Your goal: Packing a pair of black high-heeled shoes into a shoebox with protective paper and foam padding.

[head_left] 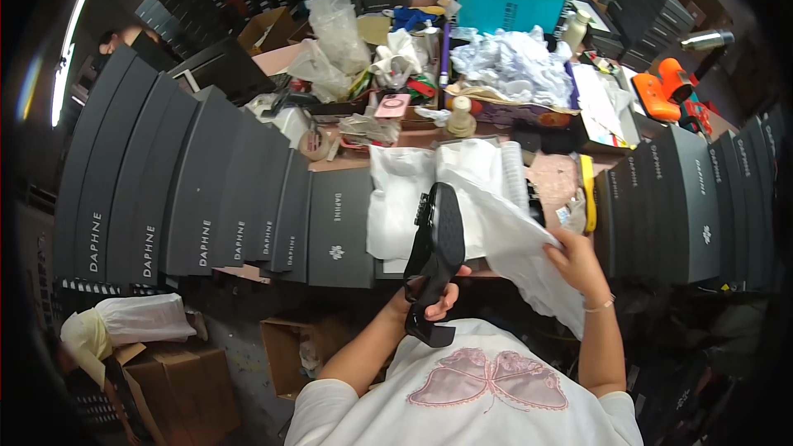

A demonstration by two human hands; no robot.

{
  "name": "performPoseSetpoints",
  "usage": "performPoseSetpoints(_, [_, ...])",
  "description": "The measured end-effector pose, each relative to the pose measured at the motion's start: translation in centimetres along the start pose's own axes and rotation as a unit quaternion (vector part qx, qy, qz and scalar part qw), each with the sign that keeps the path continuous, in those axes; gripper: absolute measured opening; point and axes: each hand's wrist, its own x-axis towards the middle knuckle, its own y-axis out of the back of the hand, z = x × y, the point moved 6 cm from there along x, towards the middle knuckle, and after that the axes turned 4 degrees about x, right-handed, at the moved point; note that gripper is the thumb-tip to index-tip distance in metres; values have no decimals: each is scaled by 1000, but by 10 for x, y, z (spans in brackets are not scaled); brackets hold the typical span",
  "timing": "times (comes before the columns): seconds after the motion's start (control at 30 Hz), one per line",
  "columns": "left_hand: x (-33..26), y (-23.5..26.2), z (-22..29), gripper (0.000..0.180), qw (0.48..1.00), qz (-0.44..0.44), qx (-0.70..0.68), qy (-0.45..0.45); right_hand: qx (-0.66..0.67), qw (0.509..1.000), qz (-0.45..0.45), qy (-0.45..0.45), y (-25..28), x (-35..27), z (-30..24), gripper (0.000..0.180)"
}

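A glossy black block-heeled shoe (447,235) stands toe-up in front of my chest, its dark sole turned partly to the right. My left hand (444,304) is closed round its rear part, near the heel. To the right, my right hand (578,263) pinches the edge of a thin white sheet of tissue paper (529,241), which slants down from the table toward my body. Behind the shoe, more white tissue (401,190) is spread over what looks like an open shoe box, mostly hidden.
Dark grey shoe boxes (219,182) line the table's left side, and more boxes (690,198) its right. Behind are a container of crumpled paper (512,66), a pink phone (391,106) and an orange tape dispenser (657,97). Cardboard cartons (186,388) stand on the floor; another person bends at lower left.
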Motion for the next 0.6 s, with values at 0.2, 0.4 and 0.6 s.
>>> performPoseSetpoints(0.2, [3,-40,-17,37,861,257,401,180,51,990,-107,77,-35,5,34,22])
performPoseSetpoints(0.4, [-13,-11,-82,43,766,311,522,212,180,947,-267,12,-25,-53,55,29])
performPoseSetpoints(0.6, [11,-64,-111,58,609,325,662,291,540,737,-367,-175,-12,-92,105,40])
